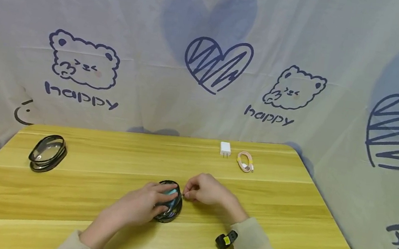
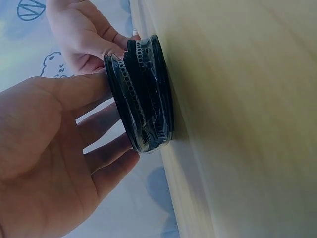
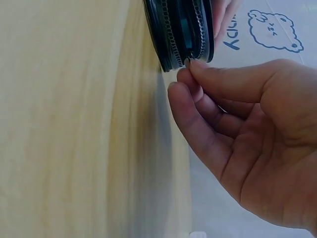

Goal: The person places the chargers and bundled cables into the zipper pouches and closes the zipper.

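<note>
A small round clear zip pouch with black trim lies flat on the wooden table, a teal item showing inside it. My left hand presses on its top with fingers spread and mostly straight. The thumb lies at the rim in the left wrist view. At the pouch's right side, my right hand pinches the zipper pull between thumb and forefinger. Two rows of zipper teeth run round the side wall, standing apart and drawing closer near the right fingertips.
Another clear round pouch with black trim sits at the table's left. Toward the back right lie a white plug charger and a coiled pink cable. A printed cloth hangs behind the table.
</note>
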{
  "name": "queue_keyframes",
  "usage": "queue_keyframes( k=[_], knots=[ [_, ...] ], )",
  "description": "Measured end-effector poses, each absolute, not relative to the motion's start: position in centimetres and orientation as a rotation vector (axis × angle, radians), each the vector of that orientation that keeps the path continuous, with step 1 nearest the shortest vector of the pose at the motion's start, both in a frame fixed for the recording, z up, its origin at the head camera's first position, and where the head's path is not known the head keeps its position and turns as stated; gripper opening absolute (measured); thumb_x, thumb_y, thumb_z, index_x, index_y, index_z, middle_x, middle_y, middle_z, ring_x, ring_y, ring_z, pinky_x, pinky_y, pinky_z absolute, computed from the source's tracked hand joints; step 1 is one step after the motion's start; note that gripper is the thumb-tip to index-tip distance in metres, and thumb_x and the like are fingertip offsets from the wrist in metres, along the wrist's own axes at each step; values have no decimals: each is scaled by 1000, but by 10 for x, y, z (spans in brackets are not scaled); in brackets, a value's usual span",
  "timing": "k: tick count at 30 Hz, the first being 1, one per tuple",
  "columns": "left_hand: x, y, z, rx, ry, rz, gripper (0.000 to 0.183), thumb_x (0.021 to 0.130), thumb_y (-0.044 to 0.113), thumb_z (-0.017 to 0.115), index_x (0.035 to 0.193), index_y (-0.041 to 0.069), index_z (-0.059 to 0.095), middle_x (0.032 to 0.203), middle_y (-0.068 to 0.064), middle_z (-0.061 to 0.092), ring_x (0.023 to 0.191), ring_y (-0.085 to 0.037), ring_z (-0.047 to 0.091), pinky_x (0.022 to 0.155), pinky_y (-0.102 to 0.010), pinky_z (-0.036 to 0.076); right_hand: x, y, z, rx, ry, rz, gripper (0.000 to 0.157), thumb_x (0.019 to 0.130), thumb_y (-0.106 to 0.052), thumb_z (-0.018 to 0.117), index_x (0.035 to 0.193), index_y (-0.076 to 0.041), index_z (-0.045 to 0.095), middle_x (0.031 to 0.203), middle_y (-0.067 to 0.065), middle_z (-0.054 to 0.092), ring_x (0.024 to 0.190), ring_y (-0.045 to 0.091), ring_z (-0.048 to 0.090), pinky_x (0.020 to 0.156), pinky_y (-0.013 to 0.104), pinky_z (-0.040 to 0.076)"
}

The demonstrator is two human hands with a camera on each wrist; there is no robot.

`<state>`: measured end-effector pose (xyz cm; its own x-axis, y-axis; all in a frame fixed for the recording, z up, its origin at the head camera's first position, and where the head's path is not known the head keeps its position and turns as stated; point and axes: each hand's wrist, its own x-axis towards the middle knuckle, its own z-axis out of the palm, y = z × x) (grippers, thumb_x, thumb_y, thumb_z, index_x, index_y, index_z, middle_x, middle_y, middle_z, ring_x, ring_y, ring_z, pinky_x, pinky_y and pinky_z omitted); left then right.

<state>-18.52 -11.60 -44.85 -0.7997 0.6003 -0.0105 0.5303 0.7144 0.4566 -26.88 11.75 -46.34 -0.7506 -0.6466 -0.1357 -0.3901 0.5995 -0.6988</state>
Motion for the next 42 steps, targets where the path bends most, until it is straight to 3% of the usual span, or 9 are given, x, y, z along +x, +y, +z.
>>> queue_keyframes(
  k=[15, 22, 29, 42],
  knots=[
    [-187, -117, -453, 929, 2783, 687, 45, 100, 13, 70, 144, 9, 63, 159, -10, 48, 140, -44, 47, 100, -56, 54, -266, 115, -465, -776, 2467, -1018, 10, 99, -4, 69, 92, -4, 76, 80, 5, 72, 67, 13, 66, 58, 21, 53],
    [-186, -118, -451, 903, 2810, 698, 47, 97, 15, 75, 143, 10, 65, 156, -13, 50, 137, -43, 50, 99, -57, 55, -265, 110, -471, -730, 2534, -1052, 10, 99, -7, 70, 92, -5, 77, 76, 3, 71, 63, 9, 60, 57, 21, 48],
    [-188, -116, -452, 1009, 2820, 689, 45, 93, 12, 79, 137, 9, 69, 152, -13, 54, 134, -41, 53, 100, -53, 55, -266, 109, -472, -701, 2554, -1092, 11, 101, -6, 67, 94, -5, 76, 81, 4, 72, 67, 13, 65, 57, 21, 51],
    [-185, -116, -448, 955, 2792, 629, 49, 97, 12, 74, 145, 10, 62, 159, -12, 46, 140, -49, 45, 96, -58, 56, -269, 114, -469, -743, 2511, -1050, 10, 101, -7, 68, 94, -5, 76, 82, 4, 73, 66, 10, 63, 59, 21, 52]
  ],
)
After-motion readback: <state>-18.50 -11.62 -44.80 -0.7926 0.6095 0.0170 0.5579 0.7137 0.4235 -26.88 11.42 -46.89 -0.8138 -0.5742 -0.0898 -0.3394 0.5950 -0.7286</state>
